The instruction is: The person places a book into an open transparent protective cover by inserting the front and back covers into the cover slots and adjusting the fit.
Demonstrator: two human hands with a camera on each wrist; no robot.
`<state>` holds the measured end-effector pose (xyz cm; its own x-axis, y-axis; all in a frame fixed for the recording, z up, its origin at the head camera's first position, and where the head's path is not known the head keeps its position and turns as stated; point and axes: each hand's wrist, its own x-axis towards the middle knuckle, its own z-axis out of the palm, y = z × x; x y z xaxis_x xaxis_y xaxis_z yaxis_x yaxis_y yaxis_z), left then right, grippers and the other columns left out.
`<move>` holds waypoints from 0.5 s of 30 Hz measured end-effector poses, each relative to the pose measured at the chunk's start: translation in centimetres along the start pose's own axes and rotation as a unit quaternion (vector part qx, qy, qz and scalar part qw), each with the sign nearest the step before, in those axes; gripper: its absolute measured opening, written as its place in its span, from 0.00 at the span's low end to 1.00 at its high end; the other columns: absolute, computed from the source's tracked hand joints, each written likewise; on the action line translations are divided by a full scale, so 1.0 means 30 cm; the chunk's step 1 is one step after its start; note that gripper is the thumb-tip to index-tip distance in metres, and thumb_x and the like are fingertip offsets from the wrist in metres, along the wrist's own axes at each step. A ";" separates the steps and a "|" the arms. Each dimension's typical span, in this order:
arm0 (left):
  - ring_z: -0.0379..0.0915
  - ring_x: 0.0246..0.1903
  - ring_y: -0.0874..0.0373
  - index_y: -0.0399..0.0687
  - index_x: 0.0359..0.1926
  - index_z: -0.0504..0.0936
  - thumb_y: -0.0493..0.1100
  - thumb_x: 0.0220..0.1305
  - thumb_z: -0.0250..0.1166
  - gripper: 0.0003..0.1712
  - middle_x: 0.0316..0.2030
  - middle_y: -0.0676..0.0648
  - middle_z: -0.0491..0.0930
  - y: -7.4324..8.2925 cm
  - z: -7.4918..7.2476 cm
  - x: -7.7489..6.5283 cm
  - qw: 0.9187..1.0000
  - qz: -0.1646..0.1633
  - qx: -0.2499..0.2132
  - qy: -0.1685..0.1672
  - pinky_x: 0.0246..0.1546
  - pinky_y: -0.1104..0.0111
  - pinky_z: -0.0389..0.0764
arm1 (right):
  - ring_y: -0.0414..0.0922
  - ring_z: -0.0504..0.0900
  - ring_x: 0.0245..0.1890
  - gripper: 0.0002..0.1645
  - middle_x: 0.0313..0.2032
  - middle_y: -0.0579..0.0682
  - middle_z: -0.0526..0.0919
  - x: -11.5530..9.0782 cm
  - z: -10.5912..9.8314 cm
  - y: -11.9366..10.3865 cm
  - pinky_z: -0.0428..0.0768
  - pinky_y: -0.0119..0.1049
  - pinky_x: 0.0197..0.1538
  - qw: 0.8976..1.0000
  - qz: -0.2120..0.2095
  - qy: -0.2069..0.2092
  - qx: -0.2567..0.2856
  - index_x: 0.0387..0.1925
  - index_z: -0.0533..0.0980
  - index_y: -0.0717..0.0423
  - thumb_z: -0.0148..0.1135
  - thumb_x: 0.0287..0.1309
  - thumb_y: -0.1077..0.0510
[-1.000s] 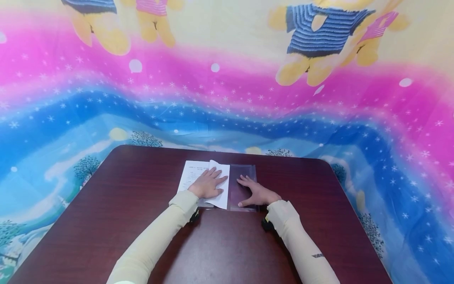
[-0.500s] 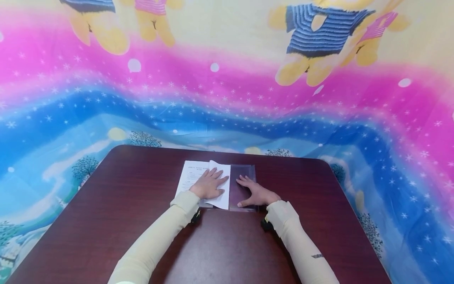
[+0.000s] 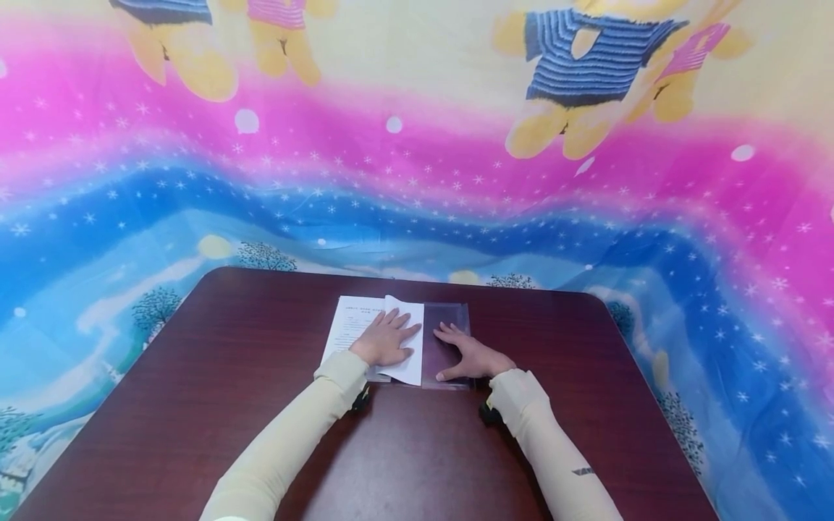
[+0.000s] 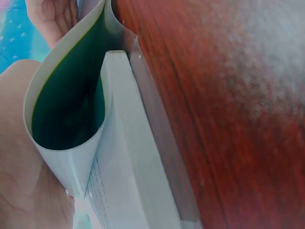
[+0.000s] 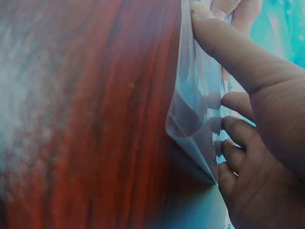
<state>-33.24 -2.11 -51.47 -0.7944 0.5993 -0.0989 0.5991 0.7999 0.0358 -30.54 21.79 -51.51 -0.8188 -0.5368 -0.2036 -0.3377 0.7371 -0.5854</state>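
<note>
A book (image 3: 348, 325) lies on the table with a printed page showing on its left. Its white cover (image 3: 413, 365) is folded over to the right, and my left hand (image 3: 386, 341) rests flat on it with fingers spread. In the left wrist view this cover (image 4: 66, 160) curls in a loop with a dark green inner side, beside the thick page block (image 4: 138, 143). A clear plastic book cover (image 3: 446, 312) extends to the right. My right hand (image 3: 476, 353) touches it with thumb and fingers spread; its near corner (image 5: 188, 119) bulges up in the right wrist view.
The dark red-brown table (image 3: 417, 449) has its far edge just behind the book. A cloth backdrop (image 3: 391, 174) printed with bears and snowflakes hangs around the table. Dark wrist devices (image 3: 490, 414) sit under both cuffs.
My left hand and the folded cover under it have shifted very slightly to the right. The right hand stays in place on the clear plastic.
</note>
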 end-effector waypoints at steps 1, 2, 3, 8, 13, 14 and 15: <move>0.41 0.70 0.44 0.59 0.70 0.58 0.60 0.67 0.47 0.33 0.71 0.45 0.51 0.001 -0.001 0.000 1.000 0.001 -0.001 0.001 0.68 0.50 0.44 | 0.52 0.36 0.72 0.58 0.73 0.48 0.42 0.000 0.000 0.000 0.52 0.59 0.66 1.000 0.001 0.000 0.000 0.72 0.50 0.44 0.71 0.44 0.40; 0.40 0.70 0.44 0.59 0.70 0.57 0.60 0.67 0.46 0.33 0.71 0.45 0.51 0.001 0.000 0.001 1.000 0.001 0.000 -0.001 0.68 0.50 0.43 | 0.52 0.36 0.72 0.58 0.73 0.48 0.42 -0.001 0.000 0.000 0.52 0.59 0.66 1.000 0.002 0.000 0.001 0.72 0.50 0.44 0.71 0.44 0.40; 0.41 0.70 0.44 0.59 0.70 0.57 0.60 0.67 0.46 0.33 0.71 0.45 0.51 0.000 0.000 0.001 1.000 0.001 -0.001 0.000 0.68 0.50 0.43 | 0.52 0.36 0.72 0.58 0.73 0.48 0.42 -0.001 0.000 0.001 0.52 0.60 0.66 1.000 0.002 0.000 0.000 0.72 0.50 0.44 0.70 0.44 0.39; 0.39 0.71 0.44 0.59 0.71 0.57 0.60 0.67 0.46 0.33 0.71 0.45 0.50 -0.003 0.004 0.004 1.000 0.003 -0.006 0.002 0.68 0.50 0.42 | 0.52 0.36 0.72 0.59 0.73 0.47 0.41 -0.001 0.002 0.005 0.53 0.60 0.66 1.000 0.005 -0.002 0.001 0.72 0.49 0.44 0.70 0.44 0.39; 0.39 0.70 0.43 0.59 0.71 0.57 0.60 0.66 0.46 0.34 0.71 0.44 0.51 -0.010 0.013 0.010 1.000 0.008 -0.011 0.010 0.68 0.50 0.41 | 0.53 0.36 0.72 0.59 0.73 0.47 0.41 0.000 0.002 0.007 0.53 0.60 0.66 1.000 0.002 0.000 0.000 0.72 0.49 0.44 0.70 0.43 0.38; 0.39 0.70 0.43 0.59 0.71 0.57 0.60 0.66 0.46 0.34 0.71 0.44 0.51 -0.009 0.012 0.010 1.000 0.008 -0.012 0.010 0.68 0.50 0.41 | 0.53 0.36 0.72 0.59 0.73 0.47 0.41 0.000 0.002 0.007 0.53 0.60 0.66 1.000 0.002 0.000 0.000 0.72 0.50 0.44 0.70 0.43 0.38; 0.40 0.70 0.43 0.59 0.71 0.57 0.60 0.66 0.47 0.34 0.71 0.43 0.51 -0.009 0.009 0.010 1.000 0.008 -0.010 0.008 0.68 0.50 0.42 | 0.52 0.35 0.72 0.59 0.73 0.47 0.41 0.001 0.002 0.008 0.53 0.60 0.66 1.000 0.002 0.000 0.000 0.72 0.49 0.44 0.70 0.43 0.38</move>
<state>-33.62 -2.15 -51.78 -0.7869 0.6117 -0.0818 0.6090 0.7911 0.0575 -30.61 21.93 -51.68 -0.8199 -0.5339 -0.2066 -0.3345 0.7396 -0.5840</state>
